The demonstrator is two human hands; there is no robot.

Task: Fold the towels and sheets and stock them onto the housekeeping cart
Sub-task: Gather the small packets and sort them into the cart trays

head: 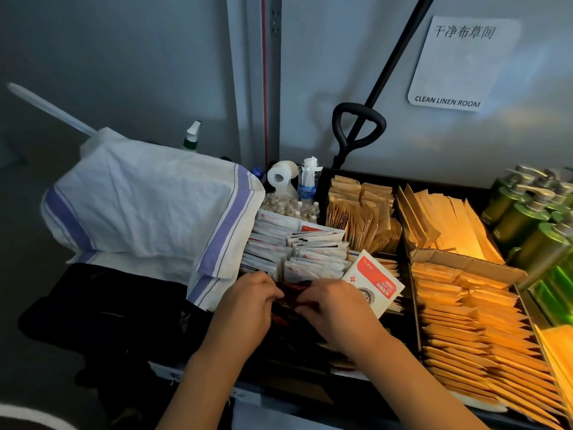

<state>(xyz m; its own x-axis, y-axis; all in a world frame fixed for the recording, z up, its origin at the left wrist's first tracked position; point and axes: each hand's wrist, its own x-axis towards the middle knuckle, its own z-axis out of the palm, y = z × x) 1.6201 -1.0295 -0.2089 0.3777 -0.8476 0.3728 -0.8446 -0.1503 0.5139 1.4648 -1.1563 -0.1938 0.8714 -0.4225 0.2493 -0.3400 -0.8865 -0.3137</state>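
Housekeeping cart [366,178] stands below a wall sign [459,63] reading "CLEAN LINEN ROOM"; a blue-striped towel [148,209] lies folded at its left; left hand [248,308] and right hand [338,311] both pinch dark red packets [290,293].

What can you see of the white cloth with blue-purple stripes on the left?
The white cloth with blue-purple stripes looks like woven fabric, creased and loosely folded into a bulky mound rather than a neat stack. Broad stripes flanked by thin lines run along its left and right edges. It sits at the left end of the cart top, over dark fabric below, its right edge against the white-and-red sachets. A lower striped corner hangs beside the left hand; contact is unclear.
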